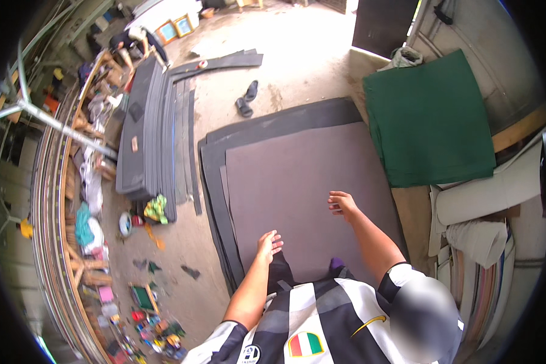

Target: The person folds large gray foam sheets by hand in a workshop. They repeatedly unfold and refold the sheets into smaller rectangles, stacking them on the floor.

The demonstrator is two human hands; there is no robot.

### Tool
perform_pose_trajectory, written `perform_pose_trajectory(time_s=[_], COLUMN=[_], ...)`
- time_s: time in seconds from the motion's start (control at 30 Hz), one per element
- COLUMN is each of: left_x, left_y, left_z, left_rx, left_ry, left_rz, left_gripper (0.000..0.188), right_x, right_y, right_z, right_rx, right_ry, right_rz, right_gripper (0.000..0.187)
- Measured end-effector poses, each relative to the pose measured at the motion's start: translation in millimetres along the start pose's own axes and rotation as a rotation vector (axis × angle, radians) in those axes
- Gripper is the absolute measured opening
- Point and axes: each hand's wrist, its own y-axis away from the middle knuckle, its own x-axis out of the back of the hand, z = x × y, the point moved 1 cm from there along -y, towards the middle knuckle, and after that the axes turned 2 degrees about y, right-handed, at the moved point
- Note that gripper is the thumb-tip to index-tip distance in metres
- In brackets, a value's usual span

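Beneath both arms lies a stack of large flat sheets, with a brown-grey sheet point(303, 176) on top and wider dark grey sheets point(285, 121) showing at its far and left edges. My left hand point(269, 246) is held over the near left part of the top sheet, fingers apart and nothing in them. Farther right, my right hand point(343, 205) hovers above the sheet's right half, its fingers loosely stretched and holding nothing. Whether either hand touches the sheet I cannot tell. A purple sock point(337, 264) shows at the near edge of the sheet.
Green folded sheets point(431, 121) are piled at the right, beside white rolls point(488, 194). A tall pile of dark slabs point(142, 133) stands left, with black sandals point(247, 100) on the floor beyond. Another person point(130, 42) bends at the far left. Clutter point(158, 327) covers the near left floor.
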Motion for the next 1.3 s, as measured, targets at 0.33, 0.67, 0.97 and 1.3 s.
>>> perform_pose_trajectory(time_s=[0.33,0.67,0.97,1.3], left_x=[-4.6,-156.7,-325.8,-484.6], left_y=[-82.7,-222.3,-289.2,-365.0], left_z=[228.0,400.3,472.8,450.5], left_rx=[-0.087,-0.144,-0.026,0.2], left_ry=[-0.425,-0.854,-1.443,-1.943], left_rz=[-0.121,-0.326,-0.642,-1.141], left_gripper=[0.038,0.032,0.037,0.037], right_x=[-73.3,-51.6,-30.4,-69.3], right_y=[-80.9,-217.9,-246.1,-288.0], right_z=[-88.0,-136.7,-203.2,-198.3], right_rx=[-0.011,-0.032,-0.057,0.019], right_ry=[-0.2,-0.478,-0.792,-1.324], right_rz=[0.19,0.353,0.624,1.187], right_gripper=[0.04,0.04,0.047,0.044])
